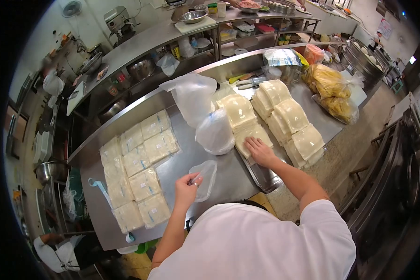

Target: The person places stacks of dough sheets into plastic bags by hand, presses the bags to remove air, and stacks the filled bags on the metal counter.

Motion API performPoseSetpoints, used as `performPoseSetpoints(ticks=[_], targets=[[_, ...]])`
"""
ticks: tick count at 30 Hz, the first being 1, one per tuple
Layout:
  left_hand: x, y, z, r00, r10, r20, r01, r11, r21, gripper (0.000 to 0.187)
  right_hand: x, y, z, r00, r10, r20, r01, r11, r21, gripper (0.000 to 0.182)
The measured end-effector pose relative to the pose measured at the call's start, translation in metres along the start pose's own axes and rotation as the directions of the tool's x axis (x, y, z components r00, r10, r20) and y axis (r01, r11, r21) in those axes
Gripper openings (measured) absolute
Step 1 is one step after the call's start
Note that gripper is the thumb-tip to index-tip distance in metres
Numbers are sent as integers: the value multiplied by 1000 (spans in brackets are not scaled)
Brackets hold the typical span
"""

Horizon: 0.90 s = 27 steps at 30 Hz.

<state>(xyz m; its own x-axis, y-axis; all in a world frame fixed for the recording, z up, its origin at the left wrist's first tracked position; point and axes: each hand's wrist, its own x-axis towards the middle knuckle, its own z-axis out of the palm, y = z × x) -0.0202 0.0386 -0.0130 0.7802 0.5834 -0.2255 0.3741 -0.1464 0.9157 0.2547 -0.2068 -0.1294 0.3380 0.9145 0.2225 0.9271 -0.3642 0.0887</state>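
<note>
My left hand [186, 187] pinches the edge of a clear plastic bag [207, 181], which hangs partly spread above the steel table. My right hand [261, 150] lies with its fingers stretched over the nearest stack of pale square dough sheets [245, 136]. That stack sits on a metal tray [267, 181], whose near end shows bare. Another stack of sheets [237, 111] stands just behind it, and more stacks [291, 115] run in a row to the right. White plastic bags [214, 133] lie between my hands, toward the back.
Several packed bags of sheets [144, 184] lie in rows on the left of the steel table [235, 179]. A tape strip [99, 189] is at their left. Bags of yellow food [331, 88] and steamer trays [361, 60] stand at the far right. Another person [63, 252] is at lower left.
</note>
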Motion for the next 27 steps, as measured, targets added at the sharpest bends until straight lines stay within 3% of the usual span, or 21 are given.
performPoseSetpoints(ticks=[4,6,7,8,9,10,12,14,16,17,18,19,20,22,23,24,26,27], targets=[[0,0,-3,1000,-17,3,17,998,54,25,11,14,0,999,-46,12,45,998,45,55],[3,-7,-9,985,141,99,-155,977,148,27,20,22,-12,997,-62,40,58,993,100,54],[4,-8,-12,985,140,98,-154,977,148,27,28,23,-27,982,34,184,-84,958,274,55],[4,-8,-15,985,80,153,-104,982,155,27,35,25,-37,936,98,339,-243,877,415,57],[4,-8,-19,978,19,208,-54,985,165,28,35,37,-9,934,237,269,-358,625,693,43],[6,-12,-22,978,19,207,-53,985,165,28,42,38,-32,934,236,269,-358,626,693,43],[11,-23,-30,978,-50,203,31,995,96,28,56,47,-78,855,364,370,-517,654,552,33],[14,-19,-41,981,-102,164,83,989,119,28,57,71,-76,900,401,170,-388,560,732,23],[21,-17,-52,980,-158,125,139,980,142,28,57,91,-109,776,478,411,-577,276,769,31],[23,-18,-57,987,-135,89,121,981,155,28,51,89,-124,776,473,418,-580,273,768,31],[25,-18,-61,992,-113,54,102,980,168,27,45,85,-138,781,474,408,-445,-37,895,34],[29,-21,-64,991,-120,52,110,980,167,27,40,81,-148,782,479,399,-254,-340,905,37],[33,-26,-66,999,-43,22,39,989,145,28,34,74,-153,782,473,405,-260,-342,903,37],[43,-32,-68,999,28,-20,-26,992,123,28,20,52,-156,713,476,515,46,-764,643,49],[49,-34,-68,996,81,-38,-75,987,139,28,18,34,-149,811,431,395,217,-849,481,54],[52,-34,-70,990,129,-57,-119,980,159,28,18,15,-142,818,413,401,202,-858,473,54],[57,-25,-70,991,111,-77,-94,975,203,27,26,-26,-128,913,340,225,247,-901,358,57],[59,-21,-70,988,120,-100,-95,969,226,27,34,-51,-134,941,241,238,170,-943,285,60]])
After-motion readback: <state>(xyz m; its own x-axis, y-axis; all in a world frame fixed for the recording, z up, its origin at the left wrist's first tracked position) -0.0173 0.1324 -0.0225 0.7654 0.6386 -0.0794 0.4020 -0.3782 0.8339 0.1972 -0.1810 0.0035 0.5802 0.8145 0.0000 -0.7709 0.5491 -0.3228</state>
